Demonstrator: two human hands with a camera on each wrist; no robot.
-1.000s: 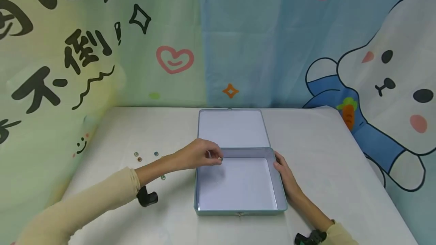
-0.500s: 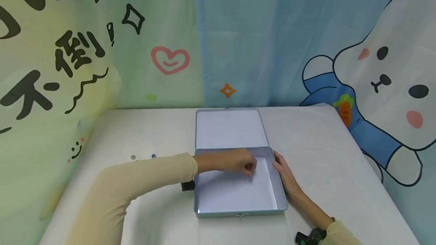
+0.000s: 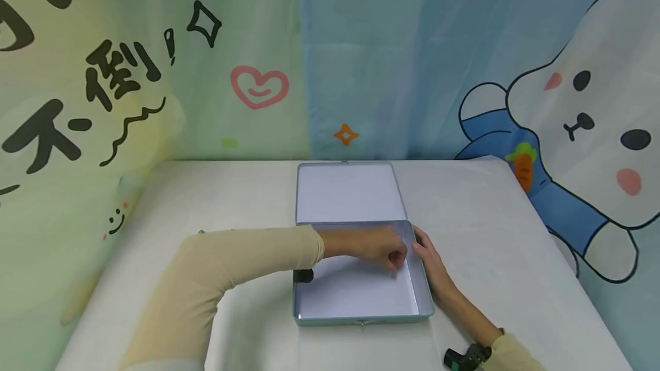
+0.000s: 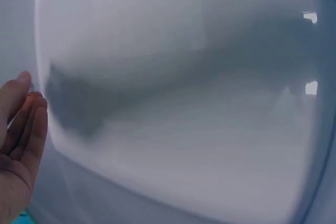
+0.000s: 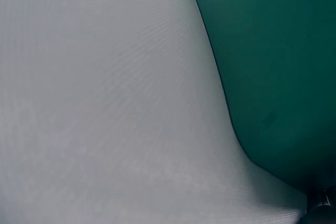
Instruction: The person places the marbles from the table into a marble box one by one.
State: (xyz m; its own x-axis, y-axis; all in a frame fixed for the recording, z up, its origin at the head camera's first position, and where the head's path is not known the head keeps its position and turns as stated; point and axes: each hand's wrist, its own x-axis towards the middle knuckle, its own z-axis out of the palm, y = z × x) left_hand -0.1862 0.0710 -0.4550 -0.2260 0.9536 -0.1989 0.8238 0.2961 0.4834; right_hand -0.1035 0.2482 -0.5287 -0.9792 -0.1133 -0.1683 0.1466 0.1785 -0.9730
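An open tin box (image 3: 361, 321), pale inside with a grey-blue rim, lies on the table, its lid folded back. Inside, near the right wall, my left hand (image 3: 378, 248) is low over the floor. Its thumb and fingertips pinch a tiny translucent glass bead (image 4: 32, 87), mostly hidden by the fingers; the left wrist view shows the same left hand (image 4: 21, 135) at the edge of the box floor. My right hand (image 3: 435, 268) holds the box's right wall at the rim. In the right wrist view only the box's green outer side (image 5: 278, 77) with cartoon figures shows.
Another small bead (image 3: 201, 232) lies on the white table (image 3: 495, 245) at the left, just past the left sleeve (image 3: 232, 262), which covers part of the table there. The raised lid (image 3: 350, 190) lies behind the box. A printed curtain (image 3: 361, 62) hangs behind the table.
My left hand has moved right, from over the box's left part to near its right wall, and lower. The left sleeve now covers most of the beads seen earlier. The right hand stays put.
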